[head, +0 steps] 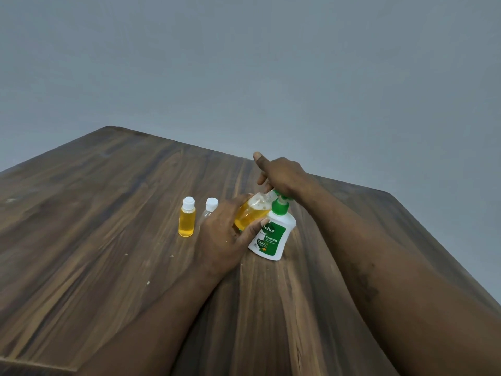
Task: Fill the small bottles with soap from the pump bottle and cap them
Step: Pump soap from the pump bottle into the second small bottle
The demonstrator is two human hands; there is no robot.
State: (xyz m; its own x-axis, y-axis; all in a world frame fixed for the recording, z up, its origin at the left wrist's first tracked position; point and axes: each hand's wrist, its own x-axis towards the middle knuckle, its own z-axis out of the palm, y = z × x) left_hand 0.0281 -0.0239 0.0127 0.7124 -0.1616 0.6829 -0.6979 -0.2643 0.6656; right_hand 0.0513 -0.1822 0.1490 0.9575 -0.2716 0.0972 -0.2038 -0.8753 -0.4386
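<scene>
The small bottle being filled [252, 214] is held tilted just above the table, its open neck up against the green nozzle of the pump bottle [272, 237], and it looks roughly two-thirds full of yellow soap with bubbles near the top. The left hand [225, 237] grips it round the body, fingers and thumb curled on either side. The right hand [282, 173] rests on top of the pump head, thumb lifted clear and fingers loosely stretched out, pressing down rather than wrapping it as far as the view shows. Just to the left stand two more small bottles: a capped full bottle [187, 221], which seems finished, and a capped clear bottle [210, 207], partly hidden behind the left hand, which appears empty and probably remains to be filled. The held bottle has no cap on, and no loose cap is visible. The wooden table [108, 213] runs wide to the left and towards the person, while its far edge lies not far beyond the right hand, with a plain grey wall [244, 63] behind.
</scene>
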